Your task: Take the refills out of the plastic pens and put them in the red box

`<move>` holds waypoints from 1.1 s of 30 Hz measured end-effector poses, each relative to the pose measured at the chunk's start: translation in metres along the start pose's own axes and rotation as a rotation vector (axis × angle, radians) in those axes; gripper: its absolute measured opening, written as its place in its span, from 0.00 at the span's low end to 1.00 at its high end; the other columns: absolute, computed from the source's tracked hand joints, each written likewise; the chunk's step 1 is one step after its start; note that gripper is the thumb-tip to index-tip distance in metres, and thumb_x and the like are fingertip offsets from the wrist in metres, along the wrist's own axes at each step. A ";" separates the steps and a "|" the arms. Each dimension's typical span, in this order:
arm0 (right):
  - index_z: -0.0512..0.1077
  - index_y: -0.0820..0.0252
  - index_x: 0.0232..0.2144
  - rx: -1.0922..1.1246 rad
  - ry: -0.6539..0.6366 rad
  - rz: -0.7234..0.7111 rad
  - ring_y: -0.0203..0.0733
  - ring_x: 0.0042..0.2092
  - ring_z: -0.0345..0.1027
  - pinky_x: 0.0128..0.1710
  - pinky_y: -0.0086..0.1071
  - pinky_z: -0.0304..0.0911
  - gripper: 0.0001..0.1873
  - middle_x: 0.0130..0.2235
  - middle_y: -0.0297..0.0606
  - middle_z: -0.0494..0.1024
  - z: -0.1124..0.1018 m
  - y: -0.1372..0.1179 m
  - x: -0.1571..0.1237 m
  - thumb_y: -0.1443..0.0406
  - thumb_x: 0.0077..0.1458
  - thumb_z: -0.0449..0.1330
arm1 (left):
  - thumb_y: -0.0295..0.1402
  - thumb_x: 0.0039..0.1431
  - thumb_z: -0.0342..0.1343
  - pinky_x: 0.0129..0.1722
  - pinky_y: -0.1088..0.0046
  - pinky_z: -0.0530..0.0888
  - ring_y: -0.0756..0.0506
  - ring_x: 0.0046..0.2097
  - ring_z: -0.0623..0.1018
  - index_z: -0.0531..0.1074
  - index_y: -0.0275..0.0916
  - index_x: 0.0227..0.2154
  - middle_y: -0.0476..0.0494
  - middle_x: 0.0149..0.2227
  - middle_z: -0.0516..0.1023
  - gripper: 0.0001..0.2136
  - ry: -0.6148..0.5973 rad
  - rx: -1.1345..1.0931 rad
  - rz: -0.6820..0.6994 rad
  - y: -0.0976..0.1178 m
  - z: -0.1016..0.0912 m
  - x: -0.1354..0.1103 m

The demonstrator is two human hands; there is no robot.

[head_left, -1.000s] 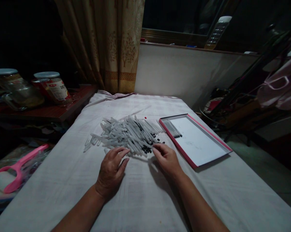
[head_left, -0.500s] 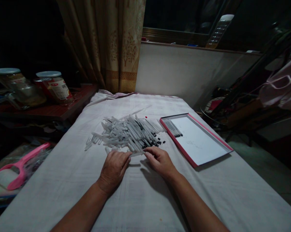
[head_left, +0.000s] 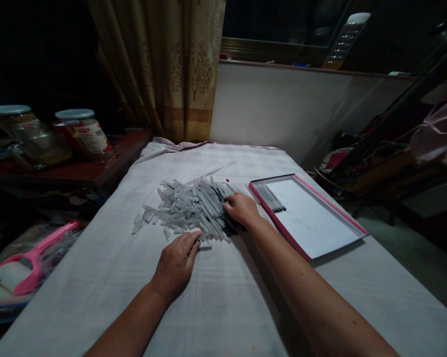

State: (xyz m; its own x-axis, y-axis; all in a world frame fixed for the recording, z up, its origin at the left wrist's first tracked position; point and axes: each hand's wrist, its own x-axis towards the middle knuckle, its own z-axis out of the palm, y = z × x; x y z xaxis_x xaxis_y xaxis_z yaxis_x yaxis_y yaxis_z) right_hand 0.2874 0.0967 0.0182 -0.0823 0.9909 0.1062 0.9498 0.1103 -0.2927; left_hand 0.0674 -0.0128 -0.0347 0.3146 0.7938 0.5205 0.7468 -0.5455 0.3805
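Observation:
My left hand (head_left: 179,258) rests low over the cloth in front of the pile, thumb and forefinger pinched on a small clear pen cap that is mostly hidden. My right hand (head_left: 242,207) reaches over the right side of the pile, fingers curled down among the dark pen ends; what they pinch is hidden. Loose clear pen barrels (head_left: 208,198) lie heaped in the middle, with short translucent caps (head_left: 147,216) scattered at the left. Beside the right hand is a shallow red-edged box lid (head_left: 312,218), where a row of pens with black ends (head_left: 270,198) lies along the left side.
A white checked cloth (head_left: 216,307) covers the table. One small red piece (head_left: 227,180) lies behind the pile. At the left, jars (head_left: 87,134) and a glass mug stand on a dark red side table; a pink-handled item (head_left: 33,258) lies below. Curtain and wall close off the back.
My right hand has let go of the piece near my left hand and moved up and forward to the pile's right side. My left hand stays nearly in place.

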 end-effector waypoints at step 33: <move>0.77 0.62 0.28 1.129 0.558 0.313 0.39 0.24 0.73 0.18 0.27 0.63 0.18 0.28 0.42 0.83 -0.012 0.030 -0.095 0.51 0.47 0.66 | 0.37 0.69 0.48 0.42 0.65 0.77 0.43 0.42 0.81 0.75 0.41 0.47 0.42 0.42 0.83 0.12 0.060 -0.033 -0.014 -0.007 0.001 0.001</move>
State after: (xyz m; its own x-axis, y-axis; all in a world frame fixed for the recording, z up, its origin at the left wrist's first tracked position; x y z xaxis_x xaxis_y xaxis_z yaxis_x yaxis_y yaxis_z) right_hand 0.3270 0.0046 0.0105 0.4911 0.8506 0.1877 0.1058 0.1556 -0.9821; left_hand 0.0630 -0.0082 -0.0373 0.2680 0.7841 0.5598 0.7307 -0.5441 0.4123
